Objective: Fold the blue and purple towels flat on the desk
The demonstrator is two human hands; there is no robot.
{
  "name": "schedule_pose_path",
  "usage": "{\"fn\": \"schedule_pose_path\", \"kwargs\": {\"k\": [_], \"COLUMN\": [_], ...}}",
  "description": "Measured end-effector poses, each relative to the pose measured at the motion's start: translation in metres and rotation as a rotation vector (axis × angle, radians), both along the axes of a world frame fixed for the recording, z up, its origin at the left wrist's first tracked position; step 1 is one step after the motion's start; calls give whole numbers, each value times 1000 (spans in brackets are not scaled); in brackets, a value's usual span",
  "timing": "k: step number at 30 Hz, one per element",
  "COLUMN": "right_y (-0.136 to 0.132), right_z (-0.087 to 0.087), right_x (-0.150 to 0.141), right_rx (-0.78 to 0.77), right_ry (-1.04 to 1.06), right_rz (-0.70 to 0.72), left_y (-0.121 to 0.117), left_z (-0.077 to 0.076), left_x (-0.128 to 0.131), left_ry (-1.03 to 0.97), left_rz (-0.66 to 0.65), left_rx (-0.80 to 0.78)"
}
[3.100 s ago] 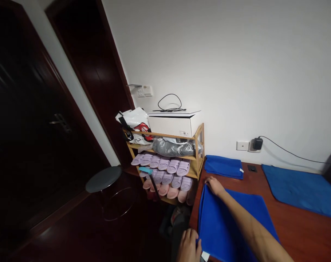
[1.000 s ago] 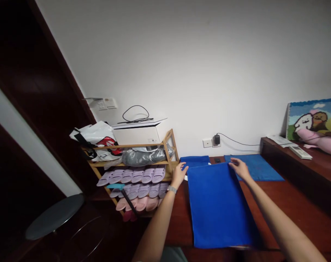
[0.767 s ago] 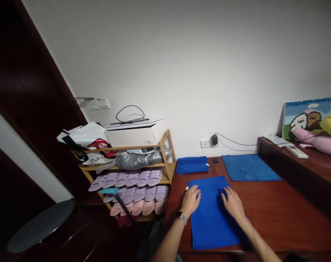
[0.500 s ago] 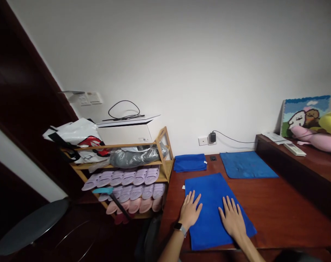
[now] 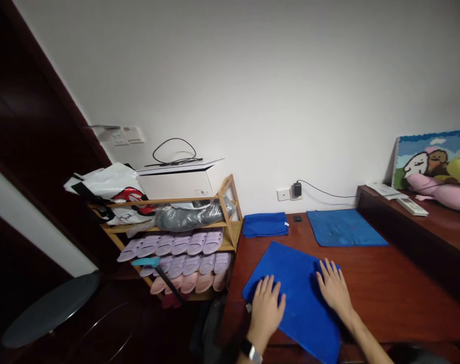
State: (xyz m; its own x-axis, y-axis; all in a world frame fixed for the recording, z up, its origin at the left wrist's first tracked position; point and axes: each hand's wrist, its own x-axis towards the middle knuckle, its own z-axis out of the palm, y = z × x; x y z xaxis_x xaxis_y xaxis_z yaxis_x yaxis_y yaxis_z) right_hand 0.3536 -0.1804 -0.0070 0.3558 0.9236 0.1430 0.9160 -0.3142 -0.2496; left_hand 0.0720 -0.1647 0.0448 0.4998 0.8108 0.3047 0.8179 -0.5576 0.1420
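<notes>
A bright blue cloth (image 5: 296, 288) lies spread at an angle on the reddish-brown wooden table (image 5: 400, 288), one corner hanging over the front edge. My left hand (image 5: 266, 306), palm down with fingers extended, is on the cloth's left part; a watch is on that wrist. Near the cloth's right corner, my right hand (image 5: 334, 288) is flat with its fingers spread. Neither hand grips anything. Behind the cloth are a folded blue cloth (image 5: 265, 224) by the wall and a flat, duller blue cloth (image 5: 345, 228) to its right.
Left of the table stands a wooden shoe rack (image 5: 230, 222) with purple and pink slippers (image 5: 180, 243), topped by a white box (image 5: 180, 183). A plug adapter (image 5: 297, 189) is on the wall. The raised ledge at right holds a remote (image 5: 412, 206) and a pink plush toy (image 5: 442, 193).
The spread cloth has turned anticlockwise on the table, its near corner now over the front edge. My right hand has moved up and right; my left hand has come slightly nearer.
</notes>
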Motion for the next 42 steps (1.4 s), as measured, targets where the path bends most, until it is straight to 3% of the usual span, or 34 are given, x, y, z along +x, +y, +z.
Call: {"fn": "schedule_pose_path", "kwargs": {"k": [3, 6, 9, 13, 16, 19, 24, 30, 33, 37, 40, 42], "right_y": [-20, -21, -5, 20, 32, 41, 52, 53, 51, 50, 49, 49], "right_z": [-28, -37, -26, -4, 5, 5, -1, -11, -10, -3, 0, 1], "right_x": [-11, -9, 6, 34, 46, 44, 32, 30, 28, 27, 28, 29], "right_rx": [-62, -92, -113, -183, -216, -172, -180, -161, -160, -183, -221, -238], "right_ry": [-9, -30, -31, -6, 42, 65, 6, -15, -11, -14, -36, -47], "right_rz": [-141, -127, -44, 186, 265, 197, 105, 14, 1, 5, 7, 16], "left_y": [53, 82, 73, 25, -4, -9, 18, 39, 45, 58, 68, 75], "left_z": [7, -2, -20, -52, -67, -63, -41, -44, -35, -18, -20, -28], "left_x": [-14, -25, -24, -15, -14, -18, -21, -17, 14, 96, 151, 169], "left_ry": [68, 148, 155, 111, 63, 25, 39, 103, 76, 25, 29, 11], "left_rz": [-131, -108, 31, 252, 295, 275, 140, 128, 95, -175, -270, -266], "left_rx": [-42, -139, -154, -113, -49, -12, 12, -48, 9, -11, -115, -178]}}
